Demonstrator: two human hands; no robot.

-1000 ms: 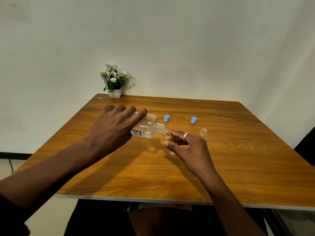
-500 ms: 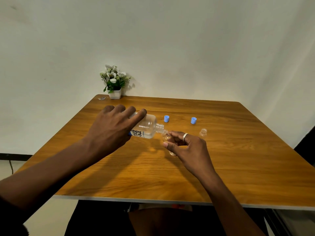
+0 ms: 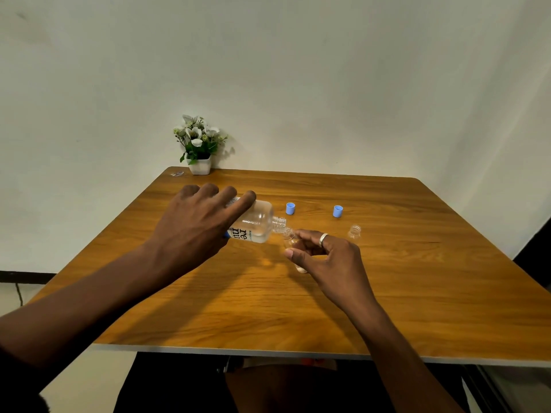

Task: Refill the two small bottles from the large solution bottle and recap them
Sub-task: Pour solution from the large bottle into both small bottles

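Tipping the large solution bottle (image 3: 256, 223) nearly flat, the left hand (image 3: 196, 234) is gripping its body, fingers draped over the top. Its long axis is pointing rightward at the right hand (image 3: 325, 257), which is pinching a small bottle (image 3: 293, 244) with its mouth just under the neck. The second small bottle (image 3: 354, 231) is standing uncapped just beyond the right hand.

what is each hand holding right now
Left hand: grips the large solution bottle, tipped toward the small bottle.
Right hand: pinches the small bottle, held at the large bottle's mouth.
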